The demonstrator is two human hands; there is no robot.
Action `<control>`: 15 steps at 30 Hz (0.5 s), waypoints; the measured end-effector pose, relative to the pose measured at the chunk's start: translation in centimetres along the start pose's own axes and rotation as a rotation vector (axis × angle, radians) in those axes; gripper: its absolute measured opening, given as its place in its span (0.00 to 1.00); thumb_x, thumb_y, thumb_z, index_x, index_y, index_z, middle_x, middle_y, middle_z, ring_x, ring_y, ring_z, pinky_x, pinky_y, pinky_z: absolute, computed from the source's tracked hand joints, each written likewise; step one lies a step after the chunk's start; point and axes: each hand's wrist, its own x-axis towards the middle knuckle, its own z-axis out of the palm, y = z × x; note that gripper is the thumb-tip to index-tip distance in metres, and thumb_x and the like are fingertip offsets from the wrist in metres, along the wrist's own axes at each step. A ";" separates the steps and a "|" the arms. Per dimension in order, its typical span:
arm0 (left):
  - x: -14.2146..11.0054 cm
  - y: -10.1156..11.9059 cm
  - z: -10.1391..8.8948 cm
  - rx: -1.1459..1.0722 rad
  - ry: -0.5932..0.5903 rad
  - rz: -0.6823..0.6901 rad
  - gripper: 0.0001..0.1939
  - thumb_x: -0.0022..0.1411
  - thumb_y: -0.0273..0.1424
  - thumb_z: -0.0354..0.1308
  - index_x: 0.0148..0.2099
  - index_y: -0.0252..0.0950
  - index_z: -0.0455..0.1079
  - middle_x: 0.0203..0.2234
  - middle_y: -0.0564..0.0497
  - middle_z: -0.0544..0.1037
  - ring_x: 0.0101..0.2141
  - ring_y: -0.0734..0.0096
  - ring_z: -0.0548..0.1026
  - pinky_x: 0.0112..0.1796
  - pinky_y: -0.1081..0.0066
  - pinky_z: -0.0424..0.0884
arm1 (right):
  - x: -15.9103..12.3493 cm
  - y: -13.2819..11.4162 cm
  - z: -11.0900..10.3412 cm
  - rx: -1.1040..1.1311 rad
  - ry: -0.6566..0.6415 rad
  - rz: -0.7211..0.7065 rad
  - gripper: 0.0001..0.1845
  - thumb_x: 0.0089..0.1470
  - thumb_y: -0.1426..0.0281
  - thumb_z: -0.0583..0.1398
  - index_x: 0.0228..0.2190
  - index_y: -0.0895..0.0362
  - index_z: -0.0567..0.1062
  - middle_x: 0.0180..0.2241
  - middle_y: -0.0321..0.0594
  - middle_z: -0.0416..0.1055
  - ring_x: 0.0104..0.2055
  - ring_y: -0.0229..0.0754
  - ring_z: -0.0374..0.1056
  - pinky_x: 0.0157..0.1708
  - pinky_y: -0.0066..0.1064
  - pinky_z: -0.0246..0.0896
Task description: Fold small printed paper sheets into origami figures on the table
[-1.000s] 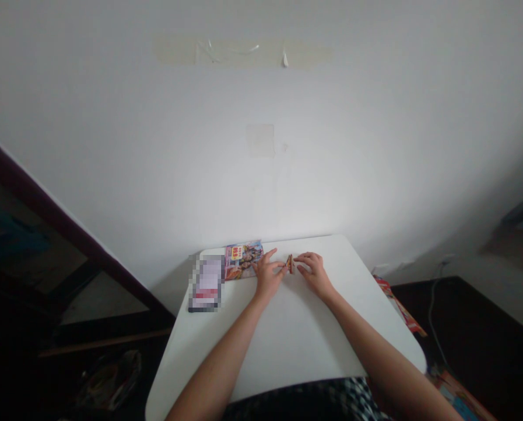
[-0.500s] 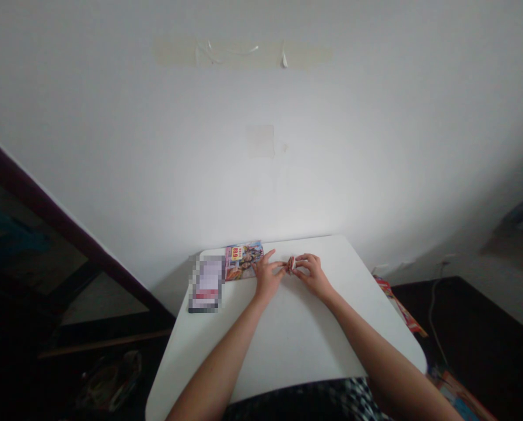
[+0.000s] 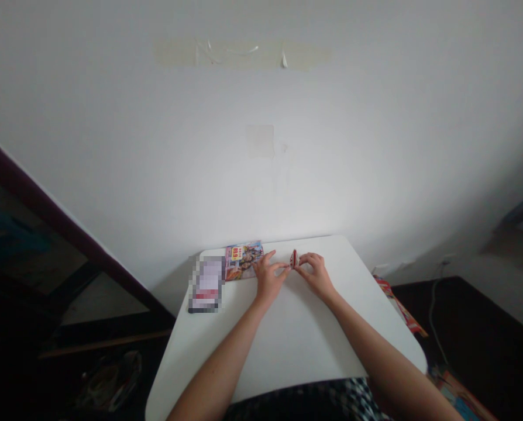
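Observation:
A small red-and-white folded piece that looks like paper [image 3: 293,258] stands upright over the white table [image 3: 283,339], between my hands. My left hand [image 3: 268,277] pinches its lower left edge with thumb and forefinger, while the other fingers stay spread. From the other side, my right hand [image 3: 317,275] grips it between thumb and curled fingers. The left fingers reach over the edge of a colourful printed leaflet [image 3: 244,263] lying flat. How the piece is folded on the side facing away is hidden.
A phone-like object [image 3: 206,283], blurred out, lies left of the leaflet. The white wall [image 3: 265,193] rises behind the table. Printed papers [image 3: 399,307] and a cable [image 3: 432,316] lie low on the right. A dark-framed opening [image 3: 68,222] stands to the left.
The paper piece has turned from a rounder, layered look to a narrow, pointed upright shape. Both hands have shifted slightly right, keeping their fingers at it.

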 end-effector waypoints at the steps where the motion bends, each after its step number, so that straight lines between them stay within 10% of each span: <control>1: 0.0 0.1 0.0 0.006 -0.008 -0.006 0.04 0.59 0.34 0.70 0.38 0.47 0.84 0.60 0.47 0.74 0.62 0.51 0.68 0.65 0.39 0.54 | 0.0 -0.1 0.0 0.010 -0.013 -0.002 0.16 0.59 0.51 0.64 0.34 0.51 0.79 0.45 0.44 0.78 0.54 0.52 0.67 0.60 0.49 0.56; 15: -0.2 0.7 0.0 0.043 -0.018 -0.042 0.11 0.49 0.35 0.77 0.37 0.47 0.83 0.62 0.48 0.73 0.63 0.49 0.66 0.65 0.37 0.52 | 0.0 -0.3 0.1 0.081 -0.038 0.076 0.14 0.58 0.52 0.65 0.32 0.49 0.80 0.41 0.42 0.80 0.59 0.57 0.63 0.61 0.51 0.57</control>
